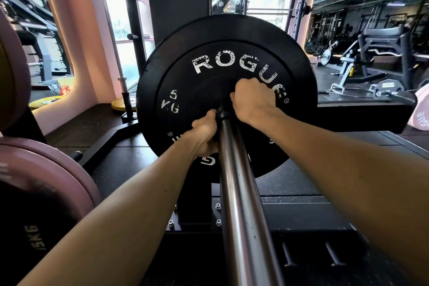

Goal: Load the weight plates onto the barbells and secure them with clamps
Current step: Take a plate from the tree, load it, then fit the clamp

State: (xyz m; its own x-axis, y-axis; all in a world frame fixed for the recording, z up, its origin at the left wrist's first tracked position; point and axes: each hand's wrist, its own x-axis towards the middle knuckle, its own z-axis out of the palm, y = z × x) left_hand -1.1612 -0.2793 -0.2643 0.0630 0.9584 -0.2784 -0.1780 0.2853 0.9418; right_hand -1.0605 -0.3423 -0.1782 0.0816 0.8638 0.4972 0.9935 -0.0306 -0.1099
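Note:
A black 5 kg weight plate (pixel 222 58) with white lettering sits on the steel barbell sleeve (pixel 236 193), which runs from the bottom of the view up to the plate's hub. A black clamp (pixel 222 114) rings the sleeve right against the plate. My left hand (pixel 205 133) grips the clamp from the left and below. My right hand (pixel 251 100) is closed on it from the upper right, knuckles against the plate's face. Most of the clamp is hidden by my fingers.
Pink weight plates (pixel 39 183) are stacked close at the left. Yellow plates (pixel 121 104) lie on the floor beyond. A black rack base (pixel 348 116) runs behind the plate, with a bench machine (pixel 371 53) at the far right.

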